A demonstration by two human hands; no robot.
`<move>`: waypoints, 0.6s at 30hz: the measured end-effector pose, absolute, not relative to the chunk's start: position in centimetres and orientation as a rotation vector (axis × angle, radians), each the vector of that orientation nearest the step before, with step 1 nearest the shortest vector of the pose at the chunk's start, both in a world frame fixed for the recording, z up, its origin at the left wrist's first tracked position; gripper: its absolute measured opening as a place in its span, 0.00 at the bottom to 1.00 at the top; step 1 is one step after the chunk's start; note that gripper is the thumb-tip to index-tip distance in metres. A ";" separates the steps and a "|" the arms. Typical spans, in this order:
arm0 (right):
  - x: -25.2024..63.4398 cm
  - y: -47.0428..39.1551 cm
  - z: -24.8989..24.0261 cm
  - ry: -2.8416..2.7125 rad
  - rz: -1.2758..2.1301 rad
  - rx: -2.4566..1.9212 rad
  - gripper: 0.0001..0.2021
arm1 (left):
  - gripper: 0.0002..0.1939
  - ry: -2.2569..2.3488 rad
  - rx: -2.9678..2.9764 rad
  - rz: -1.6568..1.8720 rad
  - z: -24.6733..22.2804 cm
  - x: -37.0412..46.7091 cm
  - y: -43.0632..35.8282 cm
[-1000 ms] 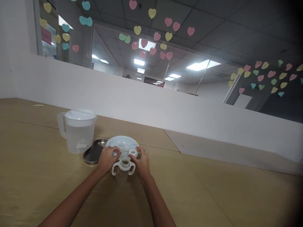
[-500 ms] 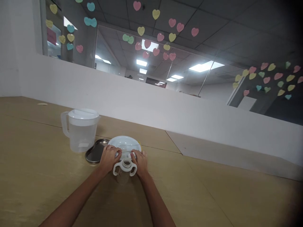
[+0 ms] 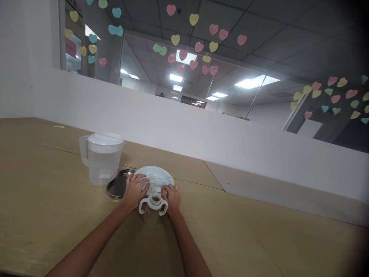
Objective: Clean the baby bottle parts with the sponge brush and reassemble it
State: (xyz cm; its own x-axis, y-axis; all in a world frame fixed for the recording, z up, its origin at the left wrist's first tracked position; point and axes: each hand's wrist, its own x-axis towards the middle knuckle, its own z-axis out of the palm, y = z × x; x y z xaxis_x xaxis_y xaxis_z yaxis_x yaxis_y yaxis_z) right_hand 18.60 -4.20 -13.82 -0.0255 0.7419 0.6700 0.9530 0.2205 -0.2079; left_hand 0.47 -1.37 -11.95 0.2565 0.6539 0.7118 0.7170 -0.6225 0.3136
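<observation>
A clear bottle [image 3: 151,216] with a white two-handled collar [image 3: 153,202] stands upright on the table, its mouth uncovered, between my forearms. Just beyond it is a white plate [image 3: 152,170] with small clear and white pieces on it, hard to make out. My left hand [image 3: 135,191] rests at the plate's left edge, thumb and fingers apart, and I see nothing in it. At the plate's right front edge, my right hand [image 3: 172,198] has its fingers closed on a small white piece [image 3: 157,189], whose kind I cannot make out.
A lidded clear pitcher [image 3: 104,161] stands at the left, its handle facing left. Between pitcher and plate lies a dark metal tray [image 3: 117,186]. Behind the table [image 3: 245,238] rises a white wall [image 3: 173,127] below a window with heart-shaped notes.
My left hand has opened; the small white piece seen in its fingers no longer shows there. My right hand stays by the plate with its white piece. The view has shifted slightly.
</observation>
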 end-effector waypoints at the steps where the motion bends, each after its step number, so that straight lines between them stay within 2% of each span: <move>1: 18.6 -4.1 -13.9 -1.816 -0.396 -1.569 0.10 | 0.12 -1.310 -2.400 -1.363 -11.4 0.3 -1.5; 10: 18.7 -4.1 -14.4 -1.795 -0.456 -1.521 0.12 | 0.10 -1.147 -1.588 -2.018 -5.7 -7.9 -5.2; 14: 18.7 -4.4 -13.9 -1.679 -0.343 -1.410 0.14 | 0.16 -1.294 -1.227 -1.989 -6.0 -14.0 -4.2; 18: 18.6 -5.5 -13.0 -1.430 -0.058 -1.172 0.19 | 0.29 -1.604 -1.206 -1.898 -8.4 -18.2 -1.2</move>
